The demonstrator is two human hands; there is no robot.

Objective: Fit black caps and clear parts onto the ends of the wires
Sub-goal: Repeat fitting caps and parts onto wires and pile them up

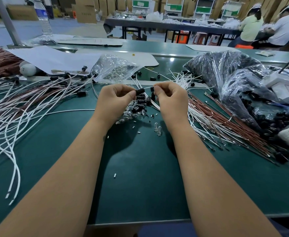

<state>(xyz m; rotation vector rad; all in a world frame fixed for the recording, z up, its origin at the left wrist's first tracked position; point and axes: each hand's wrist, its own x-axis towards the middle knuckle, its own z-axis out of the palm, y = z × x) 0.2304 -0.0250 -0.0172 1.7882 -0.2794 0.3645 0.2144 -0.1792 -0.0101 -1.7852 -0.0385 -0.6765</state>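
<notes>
At far left, a tangle of white and brown wires (pixel 20 103) sprawls over the green table (pixel 140 177), some tipped with black caps. The left hand (pixel 113 98) pinches a black cap (pixel 140 91) above a heap of black caps and clear parts (pixel 137 108). The right hand (pixel 170 95) pinches a thin wire end (pixel 149 87) pointing at that cap. At right lie brown wires (pixel 226 127) beside bags of black caps (pixel 234 79).

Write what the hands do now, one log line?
left hand: pinches black cap | right hand: pinches wire | step: fitting cap
</notes>
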